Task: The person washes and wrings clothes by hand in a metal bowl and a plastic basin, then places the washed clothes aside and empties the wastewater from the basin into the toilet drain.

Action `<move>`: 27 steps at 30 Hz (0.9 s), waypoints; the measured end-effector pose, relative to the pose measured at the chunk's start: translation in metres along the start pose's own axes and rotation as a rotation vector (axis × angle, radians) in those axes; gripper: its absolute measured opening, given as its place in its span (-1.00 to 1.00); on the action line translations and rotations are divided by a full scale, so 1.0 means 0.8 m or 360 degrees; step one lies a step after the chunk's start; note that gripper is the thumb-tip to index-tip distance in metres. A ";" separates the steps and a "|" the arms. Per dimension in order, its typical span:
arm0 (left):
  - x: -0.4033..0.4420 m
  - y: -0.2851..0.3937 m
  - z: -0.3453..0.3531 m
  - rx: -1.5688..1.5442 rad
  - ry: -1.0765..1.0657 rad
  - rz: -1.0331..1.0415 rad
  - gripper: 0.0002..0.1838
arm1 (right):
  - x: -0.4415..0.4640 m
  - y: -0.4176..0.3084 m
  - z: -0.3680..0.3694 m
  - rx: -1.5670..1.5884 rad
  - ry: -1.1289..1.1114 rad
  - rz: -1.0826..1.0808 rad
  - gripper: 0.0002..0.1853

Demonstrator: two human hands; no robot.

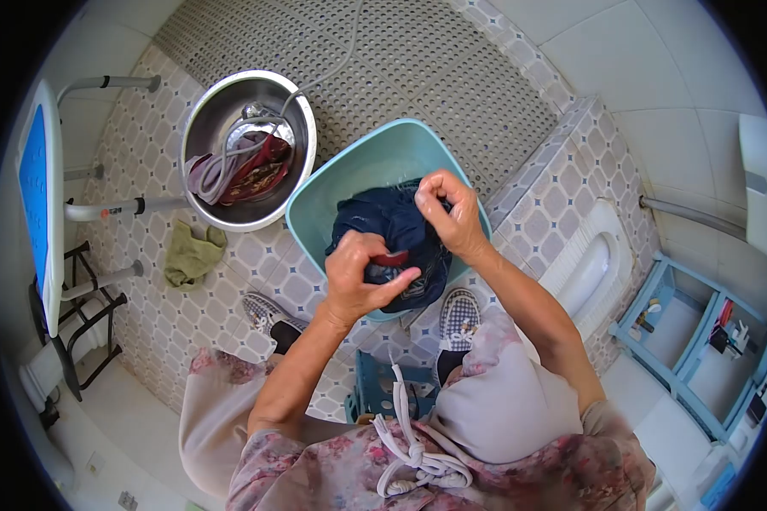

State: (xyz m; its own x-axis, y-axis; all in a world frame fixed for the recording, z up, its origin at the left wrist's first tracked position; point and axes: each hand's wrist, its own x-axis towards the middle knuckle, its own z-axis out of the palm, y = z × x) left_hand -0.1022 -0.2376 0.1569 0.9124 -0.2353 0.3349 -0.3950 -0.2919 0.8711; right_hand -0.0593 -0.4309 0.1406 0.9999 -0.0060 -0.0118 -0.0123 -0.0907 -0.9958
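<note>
A dark navy wet garment lies bunched in a light teal plastic basin. My left hand is over its near left part, fingers curled into the cloth and thumb stretched out. Between that thumb and the fingers shows a small dark red piece; whether it belongs to the garment, I cannot tell. At the garment's right edge my right hand has its fingertips pinched together on the cloth. Some water glistens in the basin beyond the garment.
A steel bowl at the left holds red and mauve cloth and a hose. A green cloth lies on the tiles. A squat toilet, blue shelf, blue-seated chair and teal crate stand around.
</note>
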 end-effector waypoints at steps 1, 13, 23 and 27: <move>-0.006 -0.003 0.008 0.0077 -0.0027 0.0111 -0.47 | -0.005 0.005 -0.003 -0.0125 -0.0069 -0.0037 -0.91; -0.081 -0.057 0.031 0.0390 -0.0474 -0.0093 -0.54 | 0.021 0.108 0.020 -0.1738 -0.0324 -0.0016 -0.18; 0.006 -0.166 0.033 0.0626 -0.0412 -0.0758 0.40 | 0.062 0.169 0.025 -0.1455 -0.0590 0.0326 -0.29; 0.015 -0.203 0.026 -0.0133 -0.0726 -0.1307 0.37 | 0.035 0.129 0.010 -0.0991 -0.0604 -0.0014 -0.48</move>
State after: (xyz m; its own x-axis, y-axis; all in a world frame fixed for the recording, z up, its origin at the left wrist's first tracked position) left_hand -0.0291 -0.2127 0.0122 0.7647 -0.3310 -0.5529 0.3780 -0.4645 0.8009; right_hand -0.0323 -0.4321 0.0368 0.9314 0.3330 -0.1471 0.1084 -0.6394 -0.7612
